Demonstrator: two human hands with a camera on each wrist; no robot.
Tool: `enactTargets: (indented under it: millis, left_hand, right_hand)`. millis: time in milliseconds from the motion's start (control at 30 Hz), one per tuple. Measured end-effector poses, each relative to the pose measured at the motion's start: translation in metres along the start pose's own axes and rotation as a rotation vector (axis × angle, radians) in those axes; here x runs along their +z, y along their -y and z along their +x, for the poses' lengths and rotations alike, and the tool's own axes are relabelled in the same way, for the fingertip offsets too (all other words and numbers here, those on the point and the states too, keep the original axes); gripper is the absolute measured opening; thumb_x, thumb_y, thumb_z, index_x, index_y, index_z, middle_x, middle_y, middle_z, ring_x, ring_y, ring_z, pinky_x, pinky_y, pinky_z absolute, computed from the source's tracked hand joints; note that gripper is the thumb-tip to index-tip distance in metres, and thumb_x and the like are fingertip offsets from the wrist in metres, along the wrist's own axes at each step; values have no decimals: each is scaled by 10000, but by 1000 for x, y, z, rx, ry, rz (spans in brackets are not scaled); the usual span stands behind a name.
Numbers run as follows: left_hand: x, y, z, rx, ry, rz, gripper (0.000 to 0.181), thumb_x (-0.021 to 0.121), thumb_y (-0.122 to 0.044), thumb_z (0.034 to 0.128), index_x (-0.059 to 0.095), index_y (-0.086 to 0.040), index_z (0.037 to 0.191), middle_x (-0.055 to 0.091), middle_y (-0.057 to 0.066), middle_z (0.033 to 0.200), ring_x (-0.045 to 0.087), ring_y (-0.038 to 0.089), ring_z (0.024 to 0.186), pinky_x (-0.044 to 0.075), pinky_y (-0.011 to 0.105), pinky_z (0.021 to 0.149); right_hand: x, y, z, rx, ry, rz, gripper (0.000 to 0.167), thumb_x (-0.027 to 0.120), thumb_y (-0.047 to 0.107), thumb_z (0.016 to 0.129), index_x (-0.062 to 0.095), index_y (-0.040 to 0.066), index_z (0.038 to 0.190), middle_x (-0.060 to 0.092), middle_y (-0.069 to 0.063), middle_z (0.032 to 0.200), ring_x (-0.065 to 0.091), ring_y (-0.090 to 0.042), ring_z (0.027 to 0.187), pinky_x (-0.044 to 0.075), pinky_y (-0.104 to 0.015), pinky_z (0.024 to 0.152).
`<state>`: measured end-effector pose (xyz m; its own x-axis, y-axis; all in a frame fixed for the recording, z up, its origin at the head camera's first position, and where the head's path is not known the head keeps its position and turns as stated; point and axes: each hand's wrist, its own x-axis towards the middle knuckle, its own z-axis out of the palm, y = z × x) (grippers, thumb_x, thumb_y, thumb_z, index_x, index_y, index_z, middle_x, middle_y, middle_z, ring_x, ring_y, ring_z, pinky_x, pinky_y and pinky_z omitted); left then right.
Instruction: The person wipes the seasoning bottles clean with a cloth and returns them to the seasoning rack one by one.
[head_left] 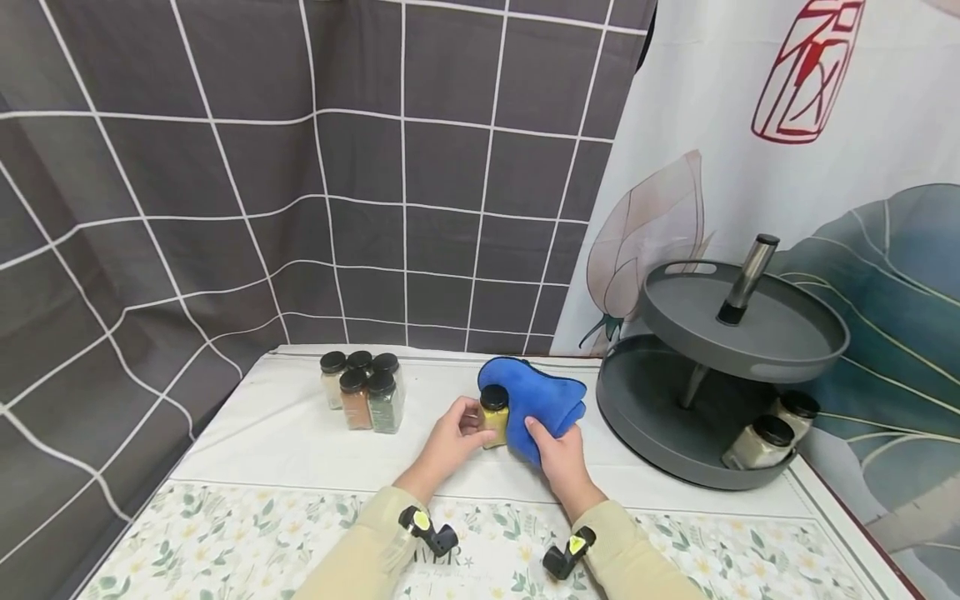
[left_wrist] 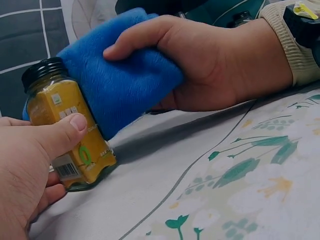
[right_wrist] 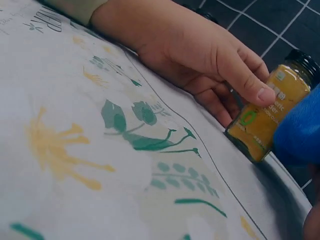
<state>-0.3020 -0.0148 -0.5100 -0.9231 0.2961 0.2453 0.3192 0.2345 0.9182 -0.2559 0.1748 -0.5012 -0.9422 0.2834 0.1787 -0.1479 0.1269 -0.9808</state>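
Observation:
In the head view my left hand (head_left: 450, 437) grips a square glass spice jar (head_left: 493, 422) of yellow powder with a black lid, thumb on its front face. The left wrist view shows that jar (left_wrist: 80, 135) slightly tilted, its base at the white tablecloth. My right hand (head_left: 561, 465) pinches a folded blue cloth (head_left: 546, 398), thumb on top. The cloth lies against the jar's side and reaches behind it. In the right wrist view the jar (right_wrist: 267, 117) bears a partly readable label, and the cloth (right_wrist: 302, 132) covers part of its right side.
Several black-lidded spice jars (head_left: 356, 408) stand grouped at the back left. On the right is a dark grey two-tier round tray (head_left: 637, 450) with a metal post; two jars of pale contents (head_left: 759, 443) sit on its lower tier. A grid-patterned curtain (head_left: 442, 167) hangs behind the table.

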Motion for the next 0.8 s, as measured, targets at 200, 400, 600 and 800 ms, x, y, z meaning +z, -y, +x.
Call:
enactTargets:
  millis: [200, 400, 600, 800]
  left_hand:
    - [1, -4, -1, 12, 18, 2, 422, 731, -138, 906, 550, -45, 1276, 636, 118, 1179, 625, 256, 1078, 542, 372, 960]
    - [1, -4, 0, 45, -2, -1, 408, 689, -43, 867, 557, -7, 1252, 631, 143, 1147, 615, 269, 1046, 544, 404, 954]
    - [0, -5, 1, 58, -11, 80, 523, 753, -100, 875, 531, -7, 1339, 621, 108, 1101, 608, 199, 944, 560, 342, 861]
    - [1, -4, -1, 104, 13, 183, 655, 803, -189, 871, 512, 32, 1415, 553, 60, 1010, 535, 132, 841, 503, 228, 720]
  right_hand:
    - [1, -3, 3, 42, 72, -218, 499, 620, 210, 996, 499, -96, 1371, 573, -282, 1368, 522, -427, 1309, 378, -552, 1129]
    - [0, 0, 2, 33, 23, -165, 478, 620, 176, 986, 503, -98, 1359, 578, -283, 1357, 530, -427, 1300, 385, -549, 1126]
    - [0, 1, 2, -16, -14, -101, 472, 641, 146, 973, 507, -91, 1359, 588, -278, 1347, 542, -420, 1290, 389, -529, 1130]
    - [1, -2, 2, -61, 24, -155, 432, 620, 155, 994, 535, -112, 1323, 608, -288, 1314, 565, -423, 1262, 411, -539, 1107]
